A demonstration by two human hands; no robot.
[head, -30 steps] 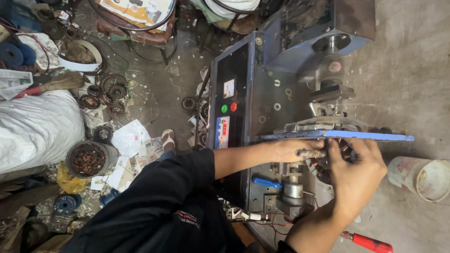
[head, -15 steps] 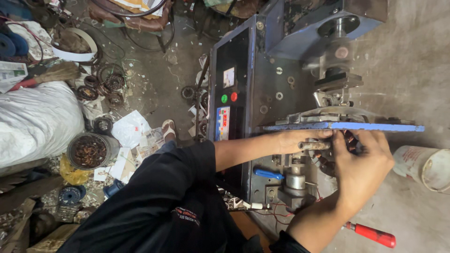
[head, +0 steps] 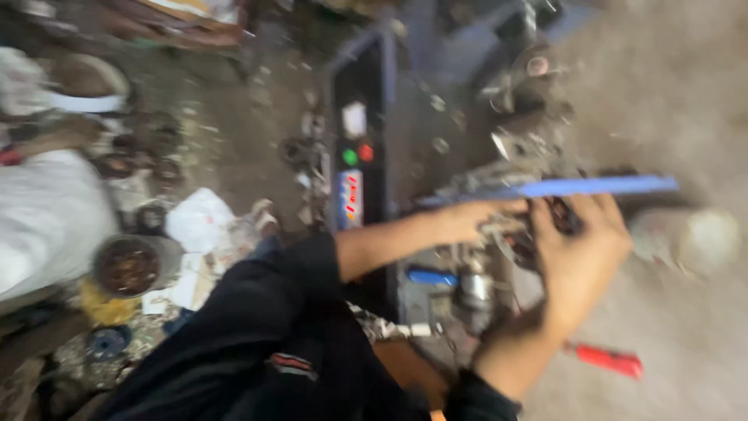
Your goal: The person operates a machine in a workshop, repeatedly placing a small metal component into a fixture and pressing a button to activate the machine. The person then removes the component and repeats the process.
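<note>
The view is blurred by motion. Both hands meet at a small dark metal part [head: 545,218] on a blue-grey machine [head: 405,156], just under a thin blue bar [head: 592,186]. My left hand [head: 471,221] reaches across from the left, its fingers on the metal fitting beside the part. My right hand [head: 580,253] comes up from below, fingers curled around the dark part. A shiny metal cylinder [head: 474,292] sits below the hands. How firmly each hand grips is hidden by blur.
The machine's panel carries a green button [head: 350,157] and a red button [head: 366,152]. A red-handled tool [head: 608,360] lies on the floor lower right, a pale bucket [head: 686,242] at right. Scrap, a white sack [head: 47,222] and a tub of rusty parts [head: 128,267] crowd the left.
The camera has swung and the picture has blurred. Both hands stay on the part under the blue bar, little moved relative to the machine.
</note>
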